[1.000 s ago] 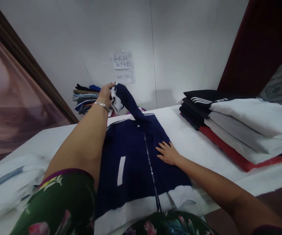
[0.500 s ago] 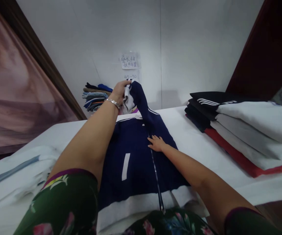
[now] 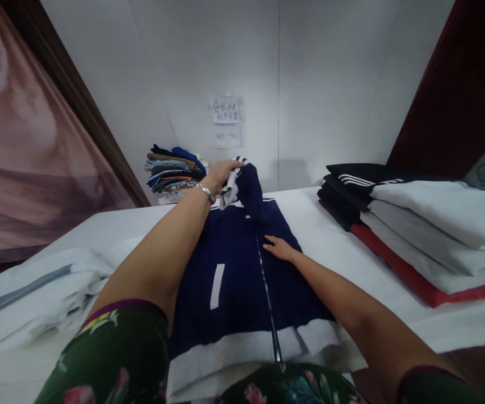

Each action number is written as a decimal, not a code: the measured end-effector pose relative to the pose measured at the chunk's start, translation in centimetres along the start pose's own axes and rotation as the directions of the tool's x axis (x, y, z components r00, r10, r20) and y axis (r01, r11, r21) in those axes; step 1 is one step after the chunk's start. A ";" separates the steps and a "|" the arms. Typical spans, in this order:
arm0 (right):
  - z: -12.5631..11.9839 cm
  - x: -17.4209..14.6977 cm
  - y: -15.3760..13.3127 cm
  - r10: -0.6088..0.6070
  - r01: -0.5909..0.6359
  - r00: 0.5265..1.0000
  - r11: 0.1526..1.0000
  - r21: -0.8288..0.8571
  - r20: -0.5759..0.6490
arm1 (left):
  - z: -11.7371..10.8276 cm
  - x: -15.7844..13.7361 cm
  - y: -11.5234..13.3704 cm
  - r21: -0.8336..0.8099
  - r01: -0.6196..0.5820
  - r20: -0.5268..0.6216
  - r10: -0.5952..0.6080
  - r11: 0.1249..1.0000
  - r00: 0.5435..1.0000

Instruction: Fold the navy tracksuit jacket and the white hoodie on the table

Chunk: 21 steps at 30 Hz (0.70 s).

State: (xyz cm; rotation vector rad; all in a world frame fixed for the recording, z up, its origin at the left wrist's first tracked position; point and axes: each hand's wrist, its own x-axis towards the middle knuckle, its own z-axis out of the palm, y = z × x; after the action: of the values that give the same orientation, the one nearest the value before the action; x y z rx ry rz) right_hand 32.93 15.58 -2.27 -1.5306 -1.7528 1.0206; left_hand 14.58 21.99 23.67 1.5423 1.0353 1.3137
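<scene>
Now, jacket: a navy jacket (image 3: pixel 238 303) lies spread front up on the table (image 3: pixel 111 224), between the person's arms, with its white hem (image 3: pixel 234 343) toward the person.
Left hand: the left hand (image 3: pixel 225 171) grips the jacket's sleeve (image 3: pixel 251 188) near the pale cuff (image 3: pixel 228 193), holding that end up above the collar area.
Right hand: the right hand (image 3: pixel 281 248) rests on the jacket front, loosely spread and grasping nothing, just beside the zip (image 3: pixel 266 297).
Pocket: a white pocket strip (image 3: pixel 217 286) slants on the other side of the zip.
Wrist: a silver bracelet (image 3: pixel 206 193) circles the left one.
Right stack: folded black, white, grey and red clothes (image 3: pixel 428 230) sit on the table.
Left side: white clothes (image 3: pixel 36 297) lie near the table's edge.
Back: a pile of mixed clothes (image 3: pixel 173 174) stands by the wall (image 3: pixel 330 84).
Wall: two handwritten notes (image 3: pixel 228 111) hang there, the lower reading "45-50".
</scene>
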 end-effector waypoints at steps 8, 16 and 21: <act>-5.3 -3.1 0.5 0.100 -0.055 0.995 0.606 0.793 -0.007 | 8.5 -10.9 -2.5 0.655 -0.376 0.549 -0.072 0.656 0.832; -5.7 -6.0 0.9 0.205 -0.261 0.957 0.285 0.922 0.207 | 13.4 -20.2 -11.5 0.598 -0.286 0.583 -0.162 0.749 0.796; -6.3 -5.8 1.7 0.218 -0.355 0.930 0.319 0.879 0.297 | 9.2 -20.1 -14.8 0.543 -0.033 0.195 -0.088 0.839 0.977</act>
State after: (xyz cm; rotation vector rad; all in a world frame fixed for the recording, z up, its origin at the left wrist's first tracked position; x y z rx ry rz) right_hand 39.97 10.94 -0.04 -0.9749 -0.5841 1.8905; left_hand 20.53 6.70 2.73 2.0279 1.3590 0.8342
